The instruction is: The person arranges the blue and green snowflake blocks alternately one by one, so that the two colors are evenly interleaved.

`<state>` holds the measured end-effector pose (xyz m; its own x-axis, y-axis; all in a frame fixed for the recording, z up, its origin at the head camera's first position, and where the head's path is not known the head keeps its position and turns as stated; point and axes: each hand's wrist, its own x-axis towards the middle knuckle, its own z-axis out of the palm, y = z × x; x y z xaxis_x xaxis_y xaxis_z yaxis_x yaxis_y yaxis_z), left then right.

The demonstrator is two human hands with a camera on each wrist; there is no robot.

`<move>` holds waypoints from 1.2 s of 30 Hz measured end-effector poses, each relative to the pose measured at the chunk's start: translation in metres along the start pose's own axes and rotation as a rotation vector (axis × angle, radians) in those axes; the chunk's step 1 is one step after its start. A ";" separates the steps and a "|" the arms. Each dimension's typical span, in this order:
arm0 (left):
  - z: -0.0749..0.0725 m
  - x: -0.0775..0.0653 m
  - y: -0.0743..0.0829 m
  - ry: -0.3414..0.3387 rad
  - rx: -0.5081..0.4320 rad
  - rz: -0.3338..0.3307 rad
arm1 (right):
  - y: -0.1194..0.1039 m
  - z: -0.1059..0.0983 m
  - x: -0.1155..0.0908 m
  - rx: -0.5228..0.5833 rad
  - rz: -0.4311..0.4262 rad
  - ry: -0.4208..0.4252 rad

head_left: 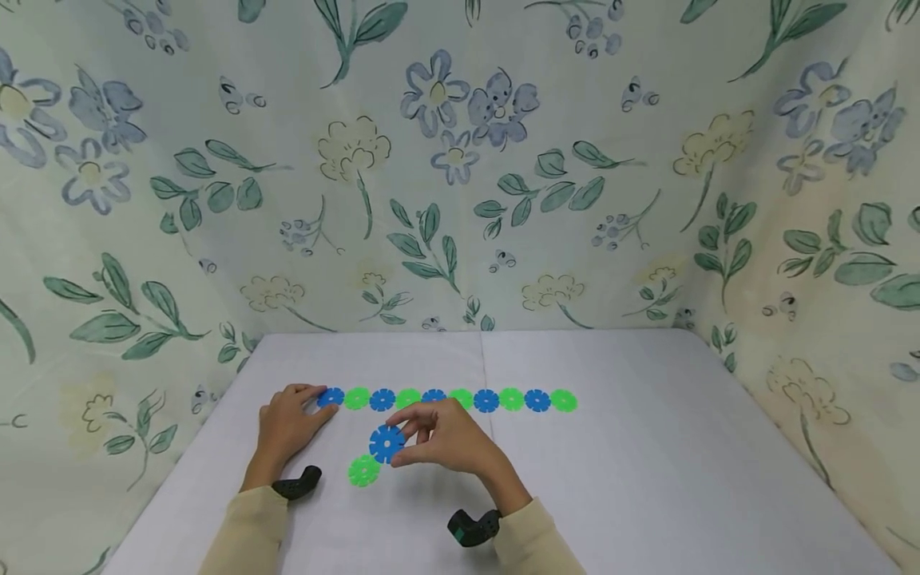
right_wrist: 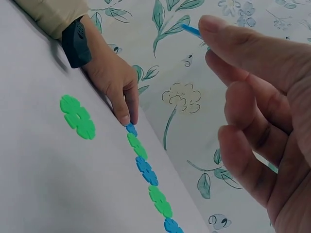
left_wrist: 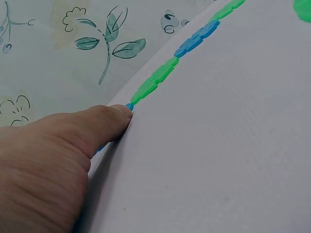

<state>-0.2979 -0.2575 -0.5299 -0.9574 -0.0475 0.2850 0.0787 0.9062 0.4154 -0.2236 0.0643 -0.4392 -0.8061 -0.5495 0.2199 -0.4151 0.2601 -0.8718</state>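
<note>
A row of blue and green notched plastic discs lies on the white table, alternating in colour. At its left end, the thumb and a finger of my left hand (head_left: 286, 423) hold the edges of a blue disc (head_left: 331, 396). My right hand (head_left: 454, 441) pinches another blue notched disc (head_left: 387, 444) between thumb and fingers, raised above the table in front of the row. In the right wrist view that blue disc (right_wrist: 191, 30) is seen nearly edge-on. A loose green notched disc (head_left: 363, 470) lies nearer to me, partly behind the held disc in the head view.
The row runs rightward to a green disc (head_left: 564, 401). My right hand hides parts of some discs in the middle. Floral cloth (head_left: 431, 239) hangs behind and beside the white table (head_left: 647, 479). A black wrist device (head_left: 474, 528) sits on each arm.
</note>
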 end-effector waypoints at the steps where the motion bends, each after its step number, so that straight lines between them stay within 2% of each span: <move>1: 0.000 0.000 0.000 -0.002 -0.002 -0.001 | 0.000 -0.002 -0.001 -0.004 0.004 0.006; 9: 0.004 -0.004 -0.004 -0.026 -0.015 -0.023 | -0.003 -0.015 -0.009 -0.011 0.007 0.095; 15: 0.005 -0.003 -0.004 -0.024 -0.016 -0.019 | -0.010 -0.026 -0.014 -0.001 0.025 0.207; 20: 0.004 -0.001 -0.006 -0.018 -0.001 -0.013 | -0.013 -0.037 -0.018 -0.008 0.023 0.342; 26: 0.005 0.002 -0.006 -0.002 -0.005 0.001 | -0.005 -0.058 -0.027 0.001 0.000 0.472; 36: 0.004 0.000 -0.005 -0.014 0.006 -0.002 | 0.016 -0.106 -0.050 -0.123 -0.006 0.604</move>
<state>-0.2992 -0.2605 -0.5350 -0.9613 -0.0434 0.2722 0.0752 0.9087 0.4106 -0.2350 0.1800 -0.4176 -0.8851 -0.0134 0.4653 -0.4369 0.3682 -0.8207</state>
